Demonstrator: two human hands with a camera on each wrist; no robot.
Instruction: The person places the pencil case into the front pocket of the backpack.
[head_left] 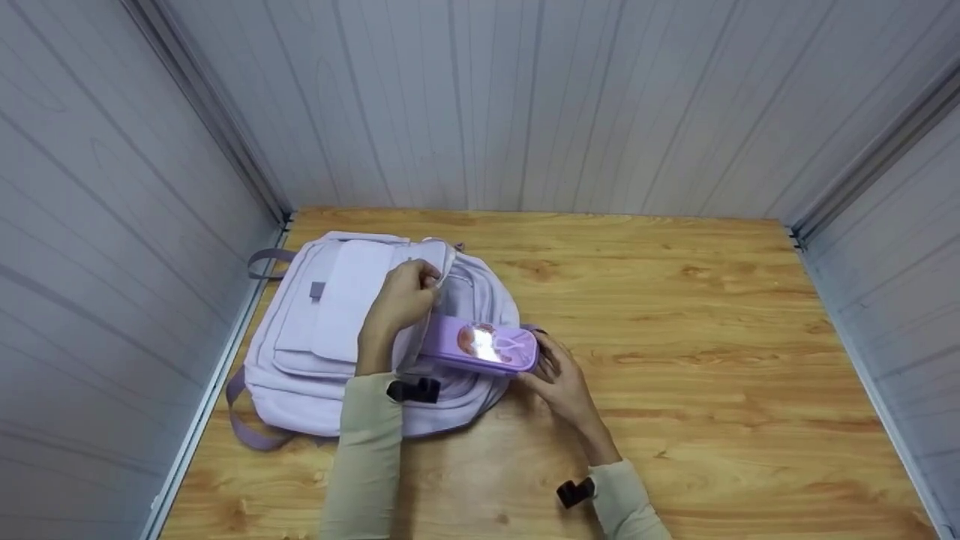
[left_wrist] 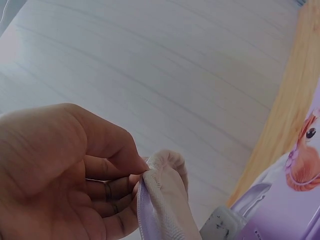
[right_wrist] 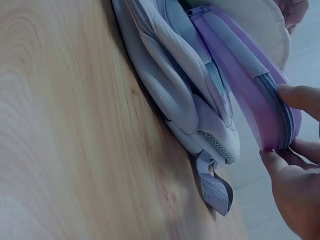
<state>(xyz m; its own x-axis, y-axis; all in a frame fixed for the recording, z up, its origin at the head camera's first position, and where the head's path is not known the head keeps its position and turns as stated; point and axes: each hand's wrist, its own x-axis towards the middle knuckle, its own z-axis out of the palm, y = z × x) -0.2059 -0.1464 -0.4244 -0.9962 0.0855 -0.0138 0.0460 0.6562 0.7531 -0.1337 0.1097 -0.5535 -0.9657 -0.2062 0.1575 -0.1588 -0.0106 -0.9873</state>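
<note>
A pale lilac backpack [head_left: 352,300] lies on the wooden table with its front pocket unzipped. My left hand [head_left: 401,300] pinches the zippered edge [left_wrist: 150,200] of the pocket flap between thumb and fingertips, lifting it. A purple pencil case [head_left: 457,341] with a cartoon picture and a shiny spot on its face sits partly in the pocket opening. Its outer end sticks out to the right, where my right hand [head_left: 559,379] grips it between thumb and fingers. In the right wrist view a dark zipper [right_wrist: 277,100] runs round that end of the pencil case. The pencil case's inner end is hidden by the flap.
Grey straps [head_left: 251,431] trail from the backpack's left side, and a small strap loop [right_wrist: 215,190] hangs off its other end. Pale panel walls [head_left: 525,105] enclose the table [head_left: 712,337] at the back and both sides. The backpack lies near the left wall.
</note>
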